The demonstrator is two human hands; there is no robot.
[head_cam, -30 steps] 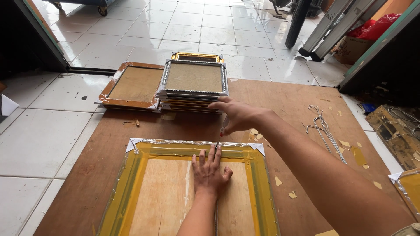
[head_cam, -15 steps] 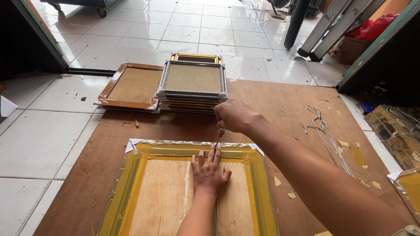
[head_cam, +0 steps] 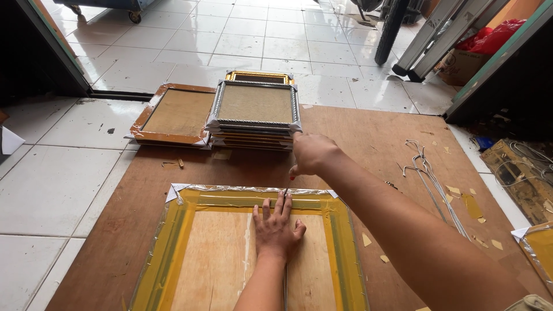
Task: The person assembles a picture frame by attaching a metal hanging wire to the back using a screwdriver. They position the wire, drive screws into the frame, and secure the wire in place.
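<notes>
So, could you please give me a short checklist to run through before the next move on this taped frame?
1. Left hand flat on the frame back, holding it down: ok.
2. Right hand has a grip on the thin tool: ok.
3. Tool tip on the top tape strip: cannot tell, it is too small to see.
4. Left fingertips apart from the tool tip: not ok, they lie right beside it.
5. Frame fully on the board: ok.
6. Frame stack apart from the work: ok.
</notes>
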